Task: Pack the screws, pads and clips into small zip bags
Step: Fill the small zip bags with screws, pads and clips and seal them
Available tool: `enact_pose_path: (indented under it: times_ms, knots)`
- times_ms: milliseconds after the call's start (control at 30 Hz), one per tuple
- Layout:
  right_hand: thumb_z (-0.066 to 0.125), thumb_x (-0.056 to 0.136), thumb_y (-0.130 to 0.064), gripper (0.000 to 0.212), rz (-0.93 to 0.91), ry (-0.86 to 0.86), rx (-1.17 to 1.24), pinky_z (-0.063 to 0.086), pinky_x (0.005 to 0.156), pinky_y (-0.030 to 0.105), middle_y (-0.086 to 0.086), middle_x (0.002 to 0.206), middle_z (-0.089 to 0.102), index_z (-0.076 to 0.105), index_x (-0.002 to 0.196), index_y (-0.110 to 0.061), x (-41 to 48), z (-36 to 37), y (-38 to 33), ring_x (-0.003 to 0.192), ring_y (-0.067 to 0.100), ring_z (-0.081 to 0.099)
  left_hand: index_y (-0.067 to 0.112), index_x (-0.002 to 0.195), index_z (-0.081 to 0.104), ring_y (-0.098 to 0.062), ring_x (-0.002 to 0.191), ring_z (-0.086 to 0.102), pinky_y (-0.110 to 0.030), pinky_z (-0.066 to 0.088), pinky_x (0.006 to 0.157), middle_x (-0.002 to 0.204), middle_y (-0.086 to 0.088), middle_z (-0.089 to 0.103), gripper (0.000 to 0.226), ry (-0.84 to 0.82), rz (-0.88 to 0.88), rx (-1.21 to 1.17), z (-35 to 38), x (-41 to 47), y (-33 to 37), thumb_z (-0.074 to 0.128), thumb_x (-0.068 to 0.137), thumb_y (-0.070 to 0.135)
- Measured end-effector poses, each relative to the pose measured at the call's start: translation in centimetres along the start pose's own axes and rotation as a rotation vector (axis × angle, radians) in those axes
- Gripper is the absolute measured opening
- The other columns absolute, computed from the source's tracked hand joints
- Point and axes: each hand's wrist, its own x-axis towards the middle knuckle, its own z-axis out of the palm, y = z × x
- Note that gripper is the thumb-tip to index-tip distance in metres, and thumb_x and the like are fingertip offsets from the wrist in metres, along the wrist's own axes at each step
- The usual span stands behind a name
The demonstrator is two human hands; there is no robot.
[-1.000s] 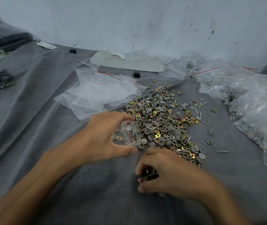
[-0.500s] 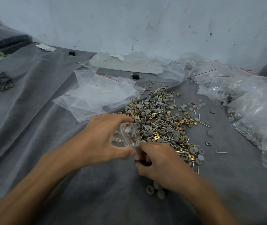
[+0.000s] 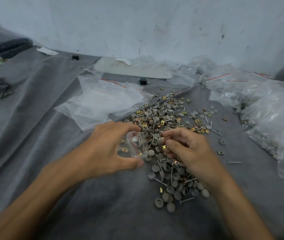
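A grey cloth (image 3: 34,135) covers the counter, and a heap of grey pads, screws and brass clips (image 3: 165,118) is spread across its middle. The left hand (image 3: 106,149) grips a small zip bag (image 3: 136,146) by its mouth, thumb below and fingers above, with a few parts inside. The right hand (image 3: 189,149) is just beside it over the heap, fingers curled, with a brass clip (image 3: 163,147) at the fingertips; whether it is pinched is unclear. Empty zip bags (image 3: 106,101) lie behind the left hand, filled bags (image 3: 272,122) pile up at the right, and a loose screw (image 3: 234,162) lies near them.
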Motion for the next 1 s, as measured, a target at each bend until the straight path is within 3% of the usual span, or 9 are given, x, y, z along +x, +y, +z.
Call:
enact_pose_path:
  times_ms: [200, 367, 467, 567, 733, 833, 933, 1000]
  knots:
    - [0.067, 0.097, -0.012, 0.017, -0.035, -0.001, 0.011, 0.061, 0.074, 0.029, 0.0, 0.095, 0.077, 0.076, 0.104, -0.026, 0.0, 0.0, -0.1, 0.086, 0.015, 0.074, 0.05, 0.14, 0.04, 0.008, 0.125, 0.028, -0.026, 0.027, 0.106, 0.134, 0.031, 0.04, 0.079, -0.005, 0.003, -0.001, 0.0, 0.0, 0.1, 0.071, 0.071, 0.073]
    - [0.063, 0.1, -0.016, 0.017, -0.052, -0.025, 0.185, 0.057, 0.066, 0.025, 0.006, 0.1, 0.077, 0.071, 0.102, -0.031, -0.2, 1.1, -0.6, 0.082, 0.02, 0.073, 0.051, 0.139, 0.04, 0.009, 0.122, 0.028, -0.025, 0.027, 0.105, 0.132, 0.03, 0.041, 0.077, -0.006, 0.012, 0.001, 0.1, 0.0, 0.2, 0.072, 0.072, 0.071]
    - [0.063, 0.099, -0.015, 0.012, -0.072, -0.06, 0.276, 0.057, 0.068, 0.025, 0.007, 0.101, 0.078, 0.068, 0.104, -0.025, -0.3, 2.4, -0.8, 0.082, 0.018, 0.073, 0.046, 0.14, 0.042, 0.013, 0.115, 0.024, -0.024, 0.025, 0.104, 0.127, 0.031, 0.039, 0.081, -0.008, 0.032, 0.015, 0.3, -0.1, 0.5, 0.072, 0.07, 0.073]
    - [0.064, 0.098, -0.016, 0.01, -0.101, -0.098, 0.33, 0.06, 0.074, 0.029, 0.007, 0.102, 0.078, 0.065, 0.107, -0.017, -0.3, 3.4, -0.9, 0.087, 0.017, 0.073, 0.043, 0.14, 0.044, 0.013, 0.113, 0.025, -0.023, 0.024, 0.103, 0.126, 0.03, 0.041, 0.086, -0.008, 0.038, 0.02, 0.3, 0.0, 0.8, 0.059, 0.064, 0.079]
    - [0.07, 0.095, -0.016, 0.01, -0.159, -0.048, 0.221, 0.059, 0.072, 0.03, 0.003, 0.096, 0.076, 0.073, 0.101, -0.022, -0.4, 3.6, -1.2, 0.083, 0.016, 0.069, 0.042, 0.14, 0.044, 0.014, 0.113, 0.026, -0.024, 0.025, 0.103, 0.125, 0.032, 0.04, 0.089, -0.004, 0.05, 0.019, 0.2, 0.1, 0.7, 0.051, 0.062, 0.083]
    - [0.074, 0.092, -0.017, 0.018, -0.182, -0.022, 0.082, 0.06, 0.076, 0.038, 0.004, 0.094, 0.072, 0.077, 0.103, -0.031, -0.5, 3.4, -1.1, 0.087, 0.025, 0.068, 0.042, 0.14, 0.045, 0.013, 0.114, 0.028, -0.025, 0.026, 0.104, 0.124, 0.032, 0.04, 0.087, 0.002, 0.056, 0.014, 0.4, 0.1, 0.7, 0.052, 0.063, 0.082]
    - [0.07, 0.095, -0.014, 0.026, -0.175, -0.083, 0.113, 0.057, 0.07, 0.024, 0.001, 0.094, 0.075, 0.074, 0.113, -0.033, -0.5, 2.9, -1.3, 0.085, 0.013, 0.071, 0.046, 0.138, 0.044, 0.014, 0.115, 0.029, -0.025, 0.028, 0.105, 0.124, 0.034, 0.04, 0.082, 0.004, 0.051, 0.006, 0.3, 0.0, 0.6, 0.056, 0.064, 0.081]
    - [0.068, 0.096, -0.015, 0.021, -0.18, -0.017, 0.067, 0.054, 0.069, 0.017, -0.004, 0.094, 0.077, 0.073, 0.11, -0.03, -0.3, 2.2, -1.4, 0.087, 0.007, 0.072, 0.049, 0.136, 0.044, 0.011, 0.118, 0.031, -0.025, 0.028, 0.106, 0.125, 0.033, 0.042, 0.08, 0.011, 0.029, -0.006, 0.2, 0.0, 0.4, 0.061, 0.064, 0.079]
